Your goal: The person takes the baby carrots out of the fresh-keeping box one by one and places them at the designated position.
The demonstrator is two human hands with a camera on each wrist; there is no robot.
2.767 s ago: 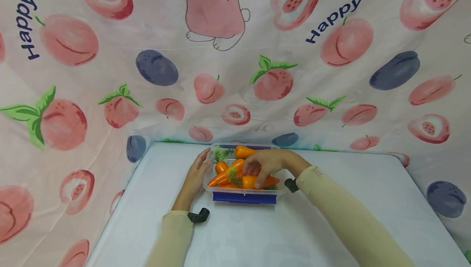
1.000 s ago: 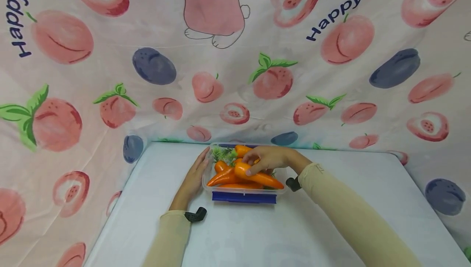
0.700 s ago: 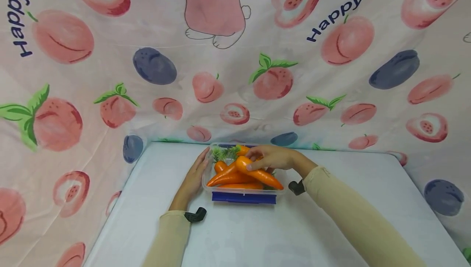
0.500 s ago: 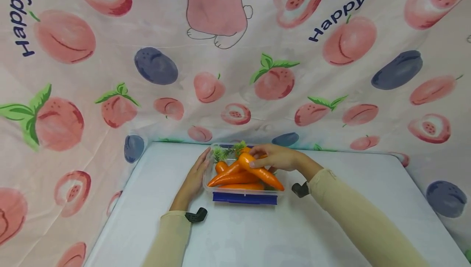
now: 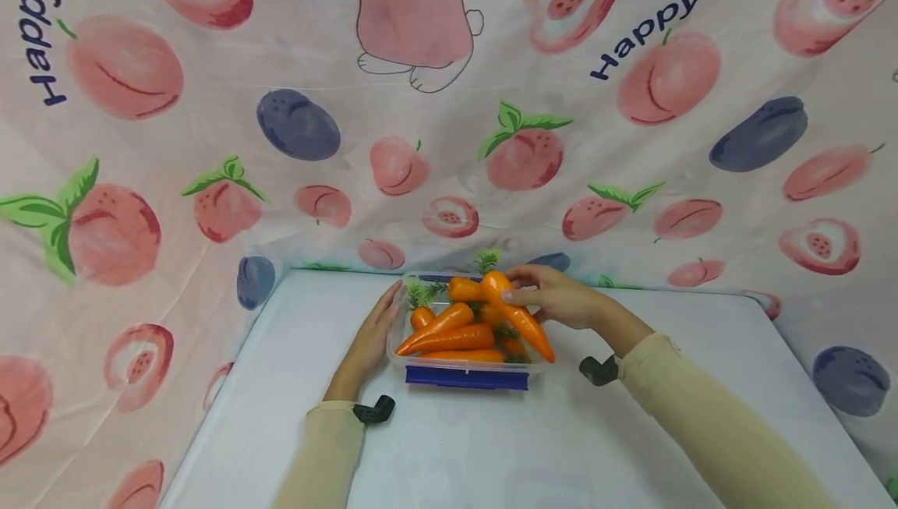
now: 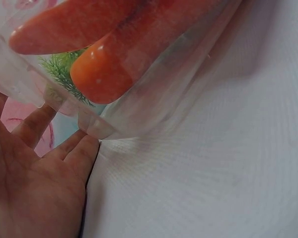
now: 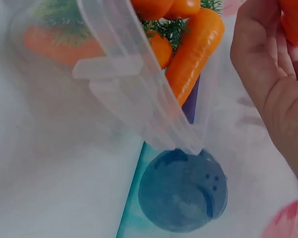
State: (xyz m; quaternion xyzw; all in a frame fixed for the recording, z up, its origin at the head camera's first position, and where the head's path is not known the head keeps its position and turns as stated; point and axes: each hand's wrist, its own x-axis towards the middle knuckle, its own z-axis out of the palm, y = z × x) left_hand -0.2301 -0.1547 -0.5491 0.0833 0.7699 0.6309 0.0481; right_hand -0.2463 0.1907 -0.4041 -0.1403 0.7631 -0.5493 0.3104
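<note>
A person's right hand (image 5: pixel 561 296) pinches an orange carrot (image 5: pixel 528 326) between thumb and fingers at the right side of a clear plastic container (image 5: pixel 435 363), its leafy end up and its tip slanting down. Inside the container, more carrots (image 5: pixel 456 337) lie crowded together, with green tops (image 5: pixel 418 292) showing in the far left corner. The left hand (image 5: pixel 369 337) rests its extended fingers against the left wall. A blue flap (image 5: pixel 466 378) juts from the near side, over a white desk (image 5: pixel 449 447) before a fruit-printed cloth (image 5: pixel 428 104).
</note>
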